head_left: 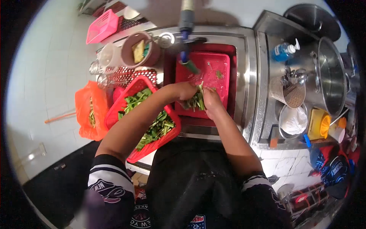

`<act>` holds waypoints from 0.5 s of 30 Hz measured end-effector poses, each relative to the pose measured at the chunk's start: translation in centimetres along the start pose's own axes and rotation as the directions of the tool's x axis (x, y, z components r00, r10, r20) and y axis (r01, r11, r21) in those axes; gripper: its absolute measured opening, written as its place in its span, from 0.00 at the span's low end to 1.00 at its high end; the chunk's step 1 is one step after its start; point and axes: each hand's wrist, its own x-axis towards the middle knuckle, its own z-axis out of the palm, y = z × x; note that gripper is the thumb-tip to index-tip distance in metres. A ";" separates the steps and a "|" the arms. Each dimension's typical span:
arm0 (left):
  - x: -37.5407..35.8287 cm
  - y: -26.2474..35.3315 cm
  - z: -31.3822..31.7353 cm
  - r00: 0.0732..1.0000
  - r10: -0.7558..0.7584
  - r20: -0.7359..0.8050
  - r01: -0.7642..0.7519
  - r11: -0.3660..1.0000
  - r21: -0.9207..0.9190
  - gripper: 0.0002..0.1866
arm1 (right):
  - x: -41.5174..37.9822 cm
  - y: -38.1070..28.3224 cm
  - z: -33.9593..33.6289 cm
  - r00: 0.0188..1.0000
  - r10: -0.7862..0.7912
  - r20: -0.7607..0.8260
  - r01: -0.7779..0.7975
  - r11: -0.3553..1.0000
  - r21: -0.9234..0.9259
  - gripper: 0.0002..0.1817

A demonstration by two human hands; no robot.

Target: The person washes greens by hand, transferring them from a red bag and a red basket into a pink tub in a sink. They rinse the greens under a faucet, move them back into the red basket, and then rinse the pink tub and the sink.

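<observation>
Over a pink-red tub set in the sink, both hands hold a bunch of leafy green stems. My left hand is closed around the bunch from the left side. On its right, my right hand grips the stems, its fingers partly hidden. Just above hangs a tap with a hose end, close to the hands. A loose bit of green lies in the tub. Beneath my left forearm, a red basket holds many cut greens.
An orange plastic bag with stems sits left of the basket. Behind it stand a mauve bucket and glass jars. Right of the sink are a blue soap bottle, a utensil holder and a large metal pot.
</observation>
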 end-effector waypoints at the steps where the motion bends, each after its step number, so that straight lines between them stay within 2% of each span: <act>1: -4.5 0.9 -0.4 0.997 0.062 -0.039 -0.057 0.990 0.127 0.24 | -1.8 -0.4 1.7 0.995 -0.096 0.030 0.097 0.995 -0.030 0.15; 2: -7.6 0.4 -0.8 0.990 0.124 -0.070 -0.103 0.962 0.254 0.25 | -3.3 -1.1 3.7 0.994 -0.098 0.049 0.101 0.993 -0.054 0.15; 3: -8.9 -3.1 -1.5 0.800 0.573 -0.176 -0.409 0.736 0.539 0.24 | -4.8 -1.7 6.0 0.976 -0.179 0.121 0.193 0.975 -0.106 0.15; 5: -12.5 -8.1 -2.1 0.666 0.657 -0.354 -0.451 0.732 0.511 0.22 | -6.4 -0.9 10.5 0.928 -0.277 0.250 0.326 0.928 -0.181 0.14; 6: -18.6 -6.9 -1.2 0.850 0.306 -0.429 -0.284 0.952 0.115 0.21 | -6.5 0.2 12.9 0.882 -0.360 0.303 0.438 0.863 -0.251 0.14; 8: -21.9 -11.7 -0.8 0.824 0.265 -0.500 -0.334 0.941 -0.052 0.19 | -7.2 3.0 16.8 0.848 -0.345 0.403 0.505 0.757 -0.415 0.13; 9: -21.9 -15.3 -0.8 0.838 0.254 -0.483 -0.331 0.940 -0.081 0.20 | -8.4 3.7 18.3 0.817 -0.311 0.485 0.565 0.596 -0.570 0.10; 10: -21.0 -19.3 -0.6 0.856 0.246 -0.455 -0.327 0.939 -0.108 0.20 | -8.3 5.9 18.6 0.544 -0.522 0.657 0.812 0.131 -0.569 0.10; 11: -20.7 -23.6 0.6 0.793 0.304 -0.528 -0.275 0.952 0.135 0.21 | -9.2 6.9 18.6 0.568 -0.354 0.743 0.742 -0.172 -0.648 0.10; 12: -20.7 -26.4 1.7 0.712 0.387 -0.586 -0.188 0.909 0.373 0.21 | -9.7 7.3 18.7 0.619 -0.179 0.765 0.629 -0.471 -0.619 0.10; 13: -21.5 -26.5 2.0 0.708 0.414 -0.572 -0.211 0.898 0.387 0.21 | -10.5 6.6 19.2 0.630 -0.194 0.752 0.605 -0.484 -0.632 0.10; 15: -24.3 -26.6 2.8 0.659 0.334 -0.674 -0.204 0.942 0.268 0.22 | -13.2 5.4 20.2 0.677 -0.097 0.730 0.701 -0.220 -0.679 0.11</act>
